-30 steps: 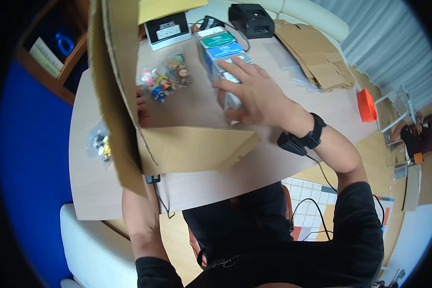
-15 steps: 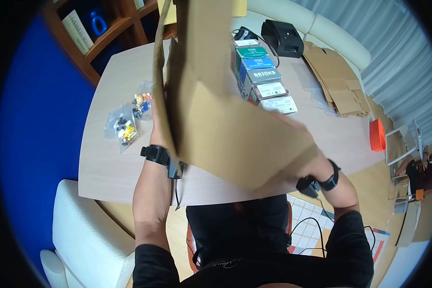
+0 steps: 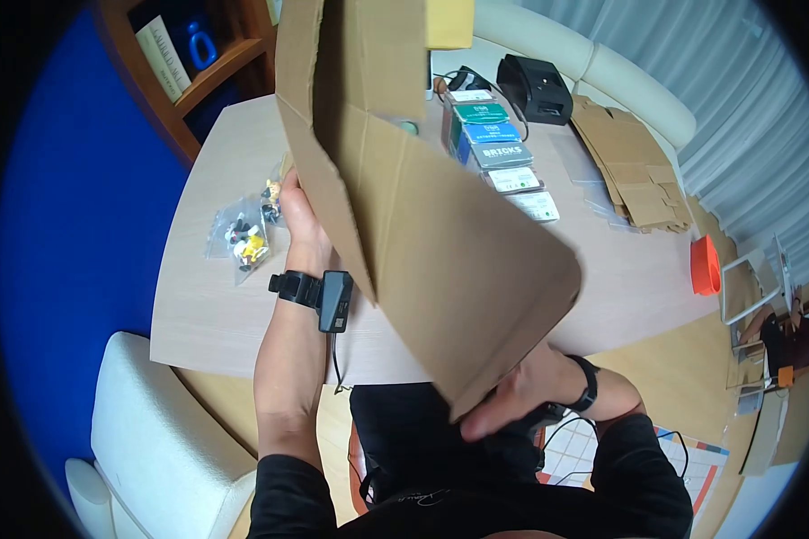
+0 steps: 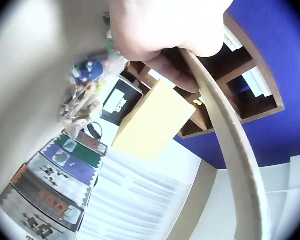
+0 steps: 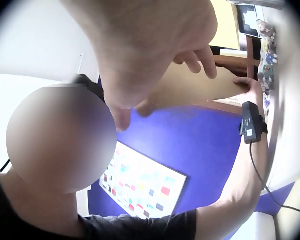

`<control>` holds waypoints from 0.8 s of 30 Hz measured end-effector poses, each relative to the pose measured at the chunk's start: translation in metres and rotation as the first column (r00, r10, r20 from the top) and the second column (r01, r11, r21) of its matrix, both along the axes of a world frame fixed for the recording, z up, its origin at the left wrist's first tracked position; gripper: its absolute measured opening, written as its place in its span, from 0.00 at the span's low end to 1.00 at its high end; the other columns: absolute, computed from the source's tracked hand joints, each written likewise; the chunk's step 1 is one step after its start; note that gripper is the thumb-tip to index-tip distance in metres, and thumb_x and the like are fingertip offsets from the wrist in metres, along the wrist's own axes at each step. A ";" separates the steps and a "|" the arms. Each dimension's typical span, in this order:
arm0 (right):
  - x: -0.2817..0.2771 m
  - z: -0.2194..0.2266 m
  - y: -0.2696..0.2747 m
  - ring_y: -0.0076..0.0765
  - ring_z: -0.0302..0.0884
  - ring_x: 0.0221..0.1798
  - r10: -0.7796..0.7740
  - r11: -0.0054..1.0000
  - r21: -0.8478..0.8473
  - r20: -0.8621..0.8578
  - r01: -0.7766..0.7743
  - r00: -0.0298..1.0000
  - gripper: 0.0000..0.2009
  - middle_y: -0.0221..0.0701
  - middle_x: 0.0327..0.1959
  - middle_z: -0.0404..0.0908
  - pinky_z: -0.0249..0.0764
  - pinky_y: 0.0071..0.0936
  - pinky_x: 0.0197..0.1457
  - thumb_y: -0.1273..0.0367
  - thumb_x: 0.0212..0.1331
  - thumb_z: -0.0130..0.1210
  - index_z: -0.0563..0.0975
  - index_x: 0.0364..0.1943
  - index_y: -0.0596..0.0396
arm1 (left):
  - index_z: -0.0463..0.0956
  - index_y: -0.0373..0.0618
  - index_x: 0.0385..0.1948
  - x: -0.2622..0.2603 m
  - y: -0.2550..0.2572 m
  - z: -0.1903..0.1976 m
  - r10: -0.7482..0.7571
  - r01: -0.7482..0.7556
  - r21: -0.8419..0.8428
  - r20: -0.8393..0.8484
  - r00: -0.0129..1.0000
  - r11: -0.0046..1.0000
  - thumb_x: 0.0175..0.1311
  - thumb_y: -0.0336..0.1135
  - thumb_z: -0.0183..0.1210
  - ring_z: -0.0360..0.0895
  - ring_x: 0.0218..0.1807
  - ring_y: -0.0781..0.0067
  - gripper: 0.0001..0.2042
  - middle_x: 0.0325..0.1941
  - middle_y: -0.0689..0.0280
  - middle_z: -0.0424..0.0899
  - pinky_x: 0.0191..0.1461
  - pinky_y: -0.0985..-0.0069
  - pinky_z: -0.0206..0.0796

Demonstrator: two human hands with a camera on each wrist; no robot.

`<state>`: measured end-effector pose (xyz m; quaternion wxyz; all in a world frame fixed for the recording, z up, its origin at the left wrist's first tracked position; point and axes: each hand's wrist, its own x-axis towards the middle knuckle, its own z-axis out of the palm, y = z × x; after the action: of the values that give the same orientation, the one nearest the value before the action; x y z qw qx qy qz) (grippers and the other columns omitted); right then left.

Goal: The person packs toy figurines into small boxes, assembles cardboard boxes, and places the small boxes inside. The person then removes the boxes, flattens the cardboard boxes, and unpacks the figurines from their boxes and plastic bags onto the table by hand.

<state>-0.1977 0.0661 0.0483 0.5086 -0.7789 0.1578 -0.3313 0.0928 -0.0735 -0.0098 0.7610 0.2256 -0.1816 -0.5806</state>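
A cardboard box (image 3: 476, 260) with its flaps out is held up tilted above the near side of the table. My left hand (image 3: 301, 211) grips its left side; in the left wrist view its fingers wrap over a cardboard edge (image 4: 230, 135). At the lower corner of the near flap, my right hand (image 3: 526, 386) touches the cardboard, thumb extended below the edge and other fingers largely hidden behind the flap. Beside my left hand lie clear bags of small toy figures (image 3: 245, 242). Past the box runs a row of brick-set boxes (image 3: 502, 154).
Flattened cardboard (image 3: 629, 166) lies at the table's right. A black printer (image 3: 535, 90) and a yellow box (image 3: 449, 25) stand at the back. An orange-red container (image 3: 706, 265) sits near the right edge. A white chair (image 3: 171, 413) is at the left.
My right hand has left the brick-set boxes and come down to the near flap. The cardboard box has swung right and tilted, uncovering my left wrist and the bags at the left.
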 end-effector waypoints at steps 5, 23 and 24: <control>0.007 0.023 0.002 0.38 0.73 0.55 -0.212 0.937 -0.299 -0.080 0.179 0.974 0.32 0.38 0.53 0.72 0.71 0.36 0.56 0.65 0.55 0.67 0.64 0.60 0.61 | 0.75 0.39 0.43 0.013 -0.012 -0.015 0.029 -0.030 -0.021 -0.059 0.998 0.999 0.71 0.39 0.39 0.80 0.44 0.64 0.16 0.42 0.59 0.81 0.48 0.69 0.75; -0.074 0.106 -0.095 0.21 0.77 0.29 -0.603 0.794 0.048 0.197 0.606 0.773 0.21 0.35 0.41 0.79 0.73 0.16 0.25 0.72 0.63 0.51 0.67 0.60 0.68 | 0.60 0.45 0.62 0.029 0.002 0.022 0.240 -0.233 -0.058 0.201 0.950 0.971 0.71 0.55 0.47 0.79 0.47 0.66 0.26 0.50 0.49 0.79 0.51 0.73 0.74; -0.073 0.106 -0.099 0.21 0.77 0.29 -0.598 0.797 0.047 0.196 0.602 0.777 0.21 0.35 0.41 0.79 0.73 0.16 0.25 0.72 0.63 0.51 0.67 0.60 0.68 | 0.60 0.46 0.62 0.029 0.001 0.021 0.181 -0.159 -0.116 0.211 0.961 0.980 0.71 0.55 0.46 0.79 0.47 0.67 0.26 0.49 0.50 0.79 0.51 0.74 0.74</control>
<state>-0.2708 -0.0326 0.1547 0.3827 -0.6551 0.3423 -0.5543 0.1220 -0.0723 0.0115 0.7933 0.2658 -0.2732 -0.4748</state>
